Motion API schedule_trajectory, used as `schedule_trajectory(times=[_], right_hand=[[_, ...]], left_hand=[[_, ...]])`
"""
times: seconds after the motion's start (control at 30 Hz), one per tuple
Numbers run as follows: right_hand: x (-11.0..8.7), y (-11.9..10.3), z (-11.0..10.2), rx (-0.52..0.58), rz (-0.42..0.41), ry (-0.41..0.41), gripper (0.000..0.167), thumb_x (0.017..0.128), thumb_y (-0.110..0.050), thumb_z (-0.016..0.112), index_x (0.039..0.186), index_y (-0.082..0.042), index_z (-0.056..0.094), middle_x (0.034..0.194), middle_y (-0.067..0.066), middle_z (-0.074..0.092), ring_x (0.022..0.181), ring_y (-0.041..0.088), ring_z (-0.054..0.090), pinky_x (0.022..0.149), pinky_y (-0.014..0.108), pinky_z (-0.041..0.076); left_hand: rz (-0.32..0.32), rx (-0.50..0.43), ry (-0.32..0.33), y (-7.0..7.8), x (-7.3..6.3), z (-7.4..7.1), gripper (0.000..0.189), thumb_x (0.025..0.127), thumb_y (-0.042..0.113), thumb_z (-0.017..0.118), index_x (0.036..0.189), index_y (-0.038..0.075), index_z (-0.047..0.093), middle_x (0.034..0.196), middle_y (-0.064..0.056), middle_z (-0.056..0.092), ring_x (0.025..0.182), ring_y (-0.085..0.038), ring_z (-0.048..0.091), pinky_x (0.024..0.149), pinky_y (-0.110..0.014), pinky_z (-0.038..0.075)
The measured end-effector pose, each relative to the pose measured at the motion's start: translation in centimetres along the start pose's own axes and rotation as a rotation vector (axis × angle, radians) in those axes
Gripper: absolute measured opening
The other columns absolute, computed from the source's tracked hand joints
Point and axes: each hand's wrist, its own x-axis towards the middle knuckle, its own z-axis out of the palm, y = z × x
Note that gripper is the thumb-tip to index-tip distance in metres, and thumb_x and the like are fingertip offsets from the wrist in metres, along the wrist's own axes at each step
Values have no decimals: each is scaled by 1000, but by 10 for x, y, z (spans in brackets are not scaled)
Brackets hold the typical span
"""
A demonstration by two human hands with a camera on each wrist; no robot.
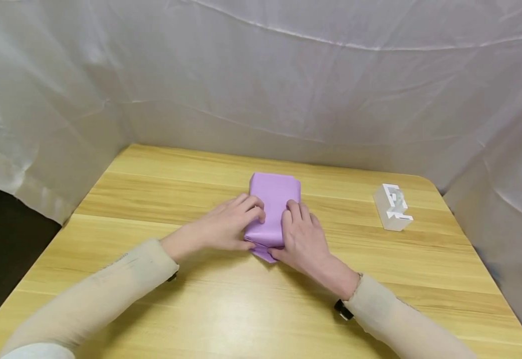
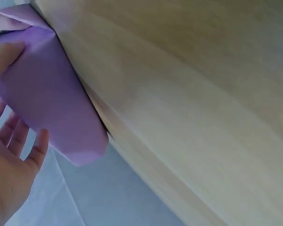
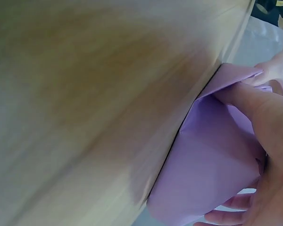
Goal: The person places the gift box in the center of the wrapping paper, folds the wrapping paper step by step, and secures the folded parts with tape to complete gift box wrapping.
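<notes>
Head view: purple parcel [image 1: 273, 199] between both hands.

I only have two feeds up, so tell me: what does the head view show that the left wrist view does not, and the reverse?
Only the head view shows the right hand, the white tape dispenser and both sleeves. Only the left wrist view shows the left hand's fingers close up, curled under the parcel's end. Both show the left hand, the purple wrapped parcel and the wooden table.
</notes>
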Motion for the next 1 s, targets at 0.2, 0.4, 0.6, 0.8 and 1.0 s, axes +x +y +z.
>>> schedule_trajectory(times=[0.2, 0.4, 0.6, 0.8, 1.0], right_hand=[[-4, 4, -1, 100, 13, -16, 108, 63, -66, 92, 131, 6, 48, 139, 23, 47, 126, 39, 50, 98, 53, 53], [-19, 9, -14, 298, -55, 43, 101, 71, -51, 93, 142, 3, 45, 148, 23, 44, 136, 41, 45, 115, 57, 39], [-44, 0, -31, 459, -369, 78, 54, 87, -26, 80, 133, -2, 62, 137, 13, 63, 128, 30, 58, 111, 49, 46], [-52, -15, -33, 393, -590, -256, 63, 103, -36, 65, 153, -1, 48, 158, 14, 48, 145, 27, 47, 118, 43, 39], [-49, -21, -27, 300, -540, -456, 76, 107, -53, 49, 161, -2, 34, 168, 16, 28, 155, 28, 29, 124, 41, 28]], left_hand=[[-56, -32, -22, 0, 1, 2, 58, 75, 34, 92, 117, 17, 57, 135, -1, 48, 116, -18, 45, 84, -31, 52], [-109, -123, -37, 0, 2, 0, 59, 73, 30, 94, 116, 19, 56, 135, 1, 46, 120, -19, 42, 89, -33, 51], [-102, -149, -35, -2, 3, -1, 59, 72, 30, 95, 115, 20, 55, 134, 3, 45, 119, -18, 41, 88, -34, 50], [-103, -143, -44, -4, 4, -2, 60, 72, 29, 95, 115, 21, 54, 134, 3, 44, 119, -17, 40, 90, -33, 50], [-110, -141, -72, -2, 4, -2, 59, 73, 29, 95, 115, 22, 54, 135, 4, 44, 119, -17, 41, 87, -32, 51]])
